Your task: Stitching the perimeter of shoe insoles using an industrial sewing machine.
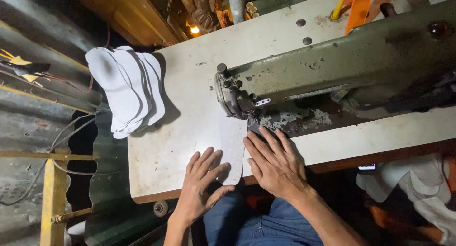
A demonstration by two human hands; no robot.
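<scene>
Head camera view: both hands lie flat, fingers spread, on a white insole-shaped piece [227, 146] at the needle end of the sewing machine [332, 70]. Left hand [202, 182] pins its near end, right hand [275, 163] presses beside the needle, keeping it flat. More white insole pieces [128, 89] are stacked left of the machine.

One sewing machine [332, 70], two hands, one insole stack [128, 91].

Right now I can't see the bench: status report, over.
Left hand flat on white sole-shaped piece. Right hand flat on its edge, beside the needle. Olive-green sewing machine over the piece; white stack lies apart.
</scene>
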